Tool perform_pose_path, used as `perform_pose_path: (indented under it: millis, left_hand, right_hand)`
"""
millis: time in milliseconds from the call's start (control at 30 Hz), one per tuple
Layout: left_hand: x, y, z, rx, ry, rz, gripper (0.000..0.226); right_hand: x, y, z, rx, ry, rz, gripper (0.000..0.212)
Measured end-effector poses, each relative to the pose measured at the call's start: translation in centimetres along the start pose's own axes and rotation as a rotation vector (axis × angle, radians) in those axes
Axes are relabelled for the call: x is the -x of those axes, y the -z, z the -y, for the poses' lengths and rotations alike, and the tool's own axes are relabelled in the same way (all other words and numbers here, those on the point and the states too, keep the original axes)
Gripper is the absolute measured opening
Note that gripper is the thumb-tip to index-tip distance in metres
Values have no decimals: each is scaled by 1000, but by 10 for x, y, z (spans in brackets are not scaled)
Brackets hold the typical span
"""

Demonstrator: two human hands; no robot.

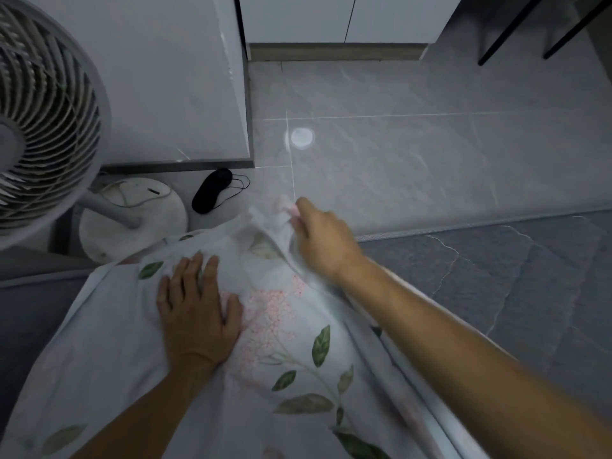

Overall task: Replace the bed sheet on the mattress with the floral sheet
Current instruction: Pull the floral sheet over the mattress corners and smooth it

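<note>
The floral sheet [284, 359], pale with pink blossoms and green leaves, lies bunched over the corner of the mattress [496, 286], whose grey cover shows at right and at far left. My left hand [195, 309] rests flat on the sheet, fingers spread, pressing it down. My right hand [323, 240] is farther out at the corner, fingers pinched on a raised fold of the sheet's edge. The mattress corner itself is hidden under the fabric.
A white standing fan [43, 120] with a round base [132, 220] stands close at left. A black eye mask [212, 190] lies on the grey tiled floor [414, 154]. A white cabinet [172, 77] rises beyond the fan, and dark furniture legs [506, 31] show top right.
</note>
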State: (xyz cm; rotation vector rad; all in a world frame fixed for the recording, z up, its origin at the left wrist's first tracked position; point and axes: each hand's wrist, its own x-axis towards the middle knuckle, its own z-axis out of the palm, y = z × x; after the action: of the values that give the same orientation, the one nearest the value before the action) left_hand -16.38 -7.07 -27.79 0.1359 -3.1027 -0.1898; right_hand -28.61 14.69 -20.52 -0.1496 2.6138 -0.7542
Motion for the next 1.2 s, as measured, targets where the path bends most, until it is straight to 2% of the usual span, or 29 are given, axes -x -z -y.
perform_pose_path:
  millis: [100,167,333,533,633,767,833,900,1067,1133,1200]
  left_hand:
    - [1,-2,2,-17,3,6,73]
    - [2,-4,3,-31,5,10,73]
    - [0,-3,2,-23,1,18,73]
    - [0,-2,3,-17,-2,21,74]
    - [0,-2,3,-16,-2,22,74]
    - [0,-2,4,-13,-5,31,75]
    - [0,-2,3,-7,-5,28,75]
    - [0,-1,3,-2,-4,27,75]
    - [0,-1,2,1,-3,36,74]
    - [0,-1,2,2,1,35,74]
    - [0,-1,2,6,6,33,75]
  right_hand:
    - [46,-37,16,14,236,95,18]
    - [63,-45,12,56,264,133,30]
    - [58,-35,2,-313,-22,30,47]
    - [48,-15,21,4,-173,184,26]
    - [39,6,21,104,-212,281,34]
    - [20,35,12,191,-253,350,33]
    - [4,50,5,259,-257,337,33]
    - [-14,68,-5,270,-258,245,26]
    - [-45,114,-17,105,-207,-258,23]
    - [-39,108,-13,47,-172,-213,27]
    - [-16,89,-8,30,-204,-14,25]
